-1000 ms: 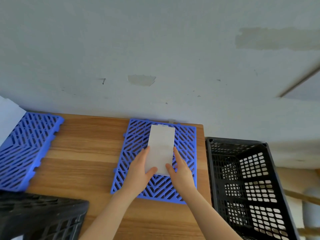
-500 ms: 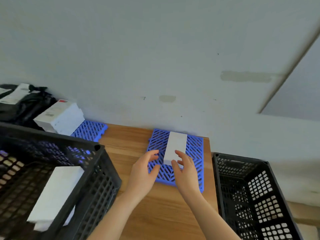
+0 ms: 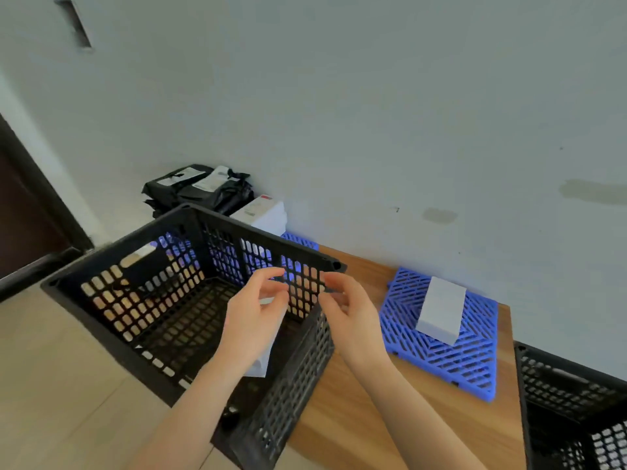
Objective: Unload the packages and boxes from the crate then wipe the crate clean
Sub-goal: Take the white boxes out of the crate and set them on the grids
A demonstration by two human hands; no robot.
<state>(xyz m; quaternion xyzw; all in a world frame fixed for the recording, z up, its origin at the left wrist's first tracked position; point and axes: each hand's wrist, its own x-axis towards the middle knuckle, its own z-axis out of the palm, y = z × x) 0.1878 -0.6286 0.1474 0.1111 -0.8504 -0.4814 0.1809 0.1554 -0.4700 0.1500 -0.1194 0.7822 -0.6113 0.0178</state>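
A pale scuffed wall (image 3: pixel 373 96) backs a wooden table (image 3: pixel 353 415), with beige floor tiles (image 3: pixel 51 385) and a dark door (image 3: pixel 20 215) left.

A crate (image 3: pixel 163 300) sits at the left end of the worktop (image 3: pixel 356 415), its near part jutting past the edge over the floor (image 3: pixel 51 368). Inside it, low against the right wall, lies a box (image 3: pixel 261 364), mostly hidden by the left hand (image 3: pixel 251 320). Both hands hover over the crate's right side, the right hand (image 3: pixel 349 313) just beside the left. Right of the crate, a mat (image 3: pixel 441 354) lies on the worktop with a second box (image 3: pixel 441 310) on it. Farther right, beyond the worktop's end, stands another crate (image 3: pixel 573 401). Behind the first crate, against the wall (image 3: pixel 339 113), a stack of boxes (image 3: pixel 261 213) rests on another mat (image 3: pixel 300 240), with bagged packages (image 3: pixel 200 188) to its left.
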